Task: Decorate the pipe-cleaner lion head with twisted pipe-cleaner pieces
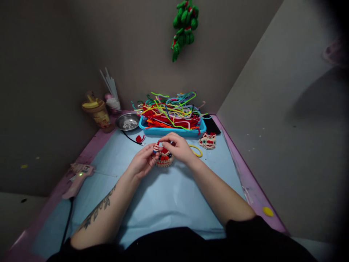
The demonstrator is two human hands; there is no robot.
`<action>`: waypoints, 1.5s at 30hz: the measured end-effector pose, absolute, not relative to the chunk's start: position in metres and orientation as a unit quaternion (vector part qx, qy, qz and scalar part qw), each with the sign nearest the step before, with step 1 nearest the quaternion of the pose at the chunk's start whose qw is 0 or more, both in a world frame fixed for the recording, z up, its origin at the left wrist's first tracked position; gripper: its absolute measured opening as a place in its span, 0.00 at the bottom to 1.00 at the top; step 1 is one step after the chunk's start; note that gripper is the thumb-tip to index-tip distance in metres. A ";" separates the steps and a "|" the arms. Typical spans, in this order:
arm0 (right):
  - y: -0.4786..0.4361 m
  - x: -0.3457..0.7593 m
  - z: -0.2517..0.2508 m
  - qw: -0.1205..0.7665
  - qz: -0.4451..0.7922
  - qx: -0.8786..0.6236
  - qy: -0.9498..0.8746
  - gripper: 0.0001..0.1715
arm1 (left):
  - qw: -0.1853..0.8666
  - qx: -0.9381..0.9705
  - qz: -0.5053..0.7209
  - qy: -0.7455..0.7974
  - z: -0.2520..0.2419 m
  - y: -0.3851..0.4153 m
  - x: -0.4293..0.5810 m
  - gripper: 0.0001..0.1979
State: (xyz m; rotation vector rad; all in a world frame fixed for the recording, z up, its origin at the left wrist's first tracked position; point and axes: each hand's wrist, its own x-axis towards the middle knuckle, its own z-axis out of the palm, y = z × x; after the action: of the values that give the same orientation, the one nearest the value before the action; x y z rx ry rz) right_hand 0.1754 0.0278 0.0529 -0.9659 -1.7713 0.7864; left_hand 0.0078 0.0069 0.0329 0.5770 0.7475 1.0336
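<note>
Near the middle of the blue sheet (174,200), my left hand (144,159) is closed on a small red, white and blue striped piece (156,148). My right hand (175,146) has its thumb and fingers pinched at the red top of that piece; whatever lies between the fingertips is too small to make out. Below and between the hands is a round beige, red and blue fuzzy piece (164,163), partly hidden by them. A similar beige and red piece (207,141) lies to the right, with a yellow ring (196,151) beside it.
Behind the hands stands a blue tray (171,131) heaped with colourful pipe cleaners. A metal bowl (127,122), a lidded cup (98,114) and a black wire are left of it. A corded glue gun (79,178) lies at the left edge, a dark flat object (212,125) behind right.
</note>
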 end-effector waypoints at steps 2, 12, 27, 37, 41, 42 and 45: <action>0.030 0.176 0.052 0.451 0.348 -0.394 -0.721 0.09 | 0.785 0.247 0.465 0.328 0.033 0.007 0.010 0.04; 0.034 0.177 0.043 0.420 0.475 -0.379 -0.674 0.13 | 0.803 0.246 0.450 0.302 0.033 0.001 0.018 0.07; 0.034 0.175 0.043 0.447 0.424 -0.381 -0.690 0.10 | 0.635 0.394 0.540 0.387 0.029 -0.005 0.021 0.18; 0.032 0.178 0.043 0.433 0.452 -0.366 -0.688 0.09 | 0.655 0.397 0.525 0.371 0.030 -0.005 0.017 0.19; 0.031 0.176 0.046 0.446 0.433 -0.368 -0.691 0.08 | 0.611 0.434 0.536 0.389 0.023 -0.004 0.015 0.17; 0.030 0.176 0.047 0.451 0.426 -0.371 -0.691 0.08 | 0.596 0.443 0.541 0.394 0.022 -0.004 0.015 0.16; 0.028 0.172 0.048 0.472 0.411 -0.379 -0.682 0.07 | 0.552 0.468 0.559 0.405 0.021 -0.005 0.015 0.16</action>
State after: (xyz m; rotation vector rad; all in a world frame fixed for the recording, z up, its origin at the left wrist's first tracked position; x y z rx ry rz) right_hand 0.1723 0.0284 0.0478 -0.9270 -1.6704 1.0069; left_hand 0.0148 -0.0046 0.0210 1.1079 0.9586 1.3214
